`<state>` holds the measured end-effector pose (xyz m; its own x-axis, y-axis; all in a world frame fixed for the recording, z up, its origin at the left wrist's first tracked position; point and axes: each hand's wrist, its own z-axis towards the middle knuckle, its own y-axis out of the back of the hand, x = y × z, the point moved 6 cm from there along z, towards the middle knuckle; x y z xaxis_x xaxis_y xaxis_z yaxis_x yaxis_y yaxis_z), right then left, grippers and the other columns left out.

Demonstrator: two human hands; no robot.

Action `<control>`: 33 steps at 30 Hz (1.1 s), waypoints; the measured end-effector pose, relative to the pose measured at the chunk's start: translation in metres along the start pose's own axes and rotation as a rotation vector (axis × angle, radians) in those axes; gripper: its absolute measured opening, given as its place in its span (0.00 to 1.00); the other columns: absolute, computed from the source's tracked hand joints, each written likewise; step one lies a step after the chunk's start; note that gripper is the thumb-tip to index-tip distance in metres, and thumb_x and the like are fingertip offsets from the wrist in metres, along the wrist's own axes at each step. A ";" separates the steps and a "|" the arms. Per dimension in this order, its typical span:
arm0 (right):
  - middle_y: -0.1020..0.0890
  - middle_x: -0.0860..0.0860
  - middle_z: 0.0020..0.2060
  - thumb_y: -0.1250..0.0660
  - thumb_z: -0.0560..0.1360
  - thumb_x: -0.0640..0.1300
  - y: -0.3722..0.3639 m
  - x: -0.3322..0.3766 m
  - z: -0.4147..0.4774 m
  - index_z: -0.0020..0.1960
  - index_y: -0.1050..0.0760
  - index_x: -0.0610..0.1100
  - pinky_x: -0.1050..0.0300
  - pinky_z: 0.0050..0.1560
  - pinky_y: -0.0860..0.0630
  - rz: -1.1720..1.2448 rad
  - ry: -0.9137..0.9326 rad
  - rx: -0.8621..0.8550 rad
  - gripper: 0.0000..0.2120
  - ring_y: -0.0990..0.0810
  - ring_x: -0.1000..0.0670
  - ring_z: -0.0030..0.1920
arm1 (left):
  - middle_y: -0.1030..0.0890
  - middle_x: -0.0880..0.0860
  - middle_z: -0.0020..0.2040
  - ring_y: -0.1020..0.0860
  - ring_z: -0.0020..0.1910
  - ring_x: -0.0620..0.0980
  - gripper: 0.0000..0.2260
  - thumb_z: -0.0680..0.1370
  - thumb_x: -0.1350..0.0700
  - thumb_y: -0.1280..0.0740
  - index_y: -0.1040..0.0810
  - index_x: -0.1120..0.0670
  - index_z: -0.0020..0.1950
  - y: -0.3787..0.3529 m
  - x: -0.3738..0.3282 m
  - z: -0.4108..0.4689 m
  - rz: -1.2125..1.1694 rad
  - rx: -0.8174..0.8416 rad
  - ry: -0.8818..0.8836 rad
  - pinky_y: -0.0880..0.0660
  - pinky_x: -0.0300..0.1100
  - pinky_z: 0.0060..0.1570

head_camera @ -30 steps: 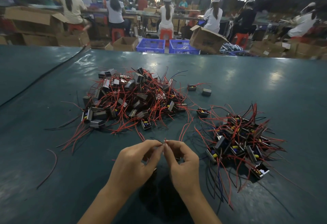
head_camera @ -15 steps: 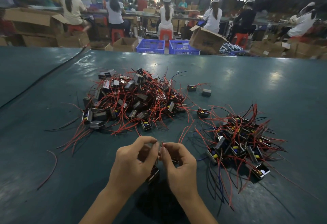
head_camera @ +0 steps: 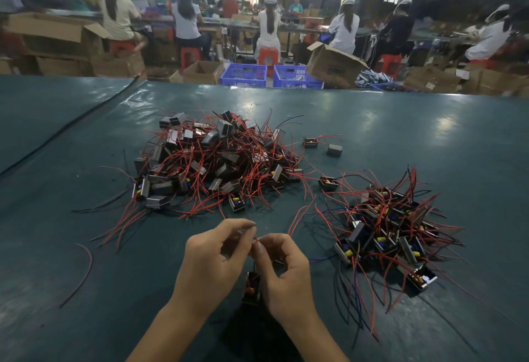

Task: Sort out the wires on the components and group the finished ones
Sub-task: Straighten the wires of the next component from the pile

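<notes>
Components (head_camera: 328,183) w/ red wires lie in two heaps on the table (head_camera: 429,132): a big heap (head_camera: 217,161) past the left hand (head_camera: 211,261), prob. not sorted yet, & a smaller heap (head_camera: 392,227) out beside the right hand (head_camera: 283,270), prob. the done ones; so I'd guess way less than half is done. One component (head_camera: 251,287) hangs low between both hands, just under the fingers; both hands are curled, each pinching its thin wire (head_camera: 256,238) up top, fingertips almost touching.
</notes>
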<state>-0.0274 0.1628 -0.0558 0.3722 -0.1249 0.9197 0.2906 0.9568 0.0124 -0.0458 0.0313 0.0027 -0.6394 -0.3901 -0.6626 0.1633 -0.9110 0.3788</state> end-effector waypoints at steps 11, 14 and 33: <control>0.18 0.45 0.35 0.33 0.78 0.44 -0.002 0.000 -0.001 0.44 0.24 0.53 0.57 0.40 0.21 0.117 -0.072 -0.027 0.06 0.17 0.47 0.38 | 0.14 0.52 0.37 0.16 0.36 0.51 0.05 0.68 0.54 0.26 0.15 0.53 0.42 -0.003 0.014 0.003 -0.418 0.105 0.351 0.19 0.39 0.37; 0.17 0.44 0.35 0.34 0.76 0.45 -0.001 0.003 -0.001 0.44 0.23 0.51 0.49 0.40 0.19 0.151 -0.092 -0.042 0.03 0.17 0.45 0.37 | 0.15 0.53 0.37 0.16 0.35 0.53 0.04 0.68 0.56 0.25 0.14 0.53 0.42 -0.002 0.015 0.005 -0.424 0.116 0.333 0.19 0.41 0.37; 0.18 0.50 0.36 0.34 0.74 0.40 0.003 0.015 0.000 0.44 0.21 0.41 0.54 0.43 0.24 0.120 -0.022 0.038 0.04 0.20 0.50 0.39 | 0.18 0.46 0.41 0.18 0.39 0.46 0.04 0.69 0.59 0.25 0.14 0.55 0.43 0.001 -0.003 0.009 -0.228 0.171 0.038 0.21 0.36 0.39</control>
<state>-0.0211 0.1642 -0.0421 0.3831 -0.0033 0.9237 0.2116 0.9737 -0.0843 -0.0508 0.0323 0.0110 -0.6162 -0.1852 -0.7655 -0.1125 -0.9413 0.3184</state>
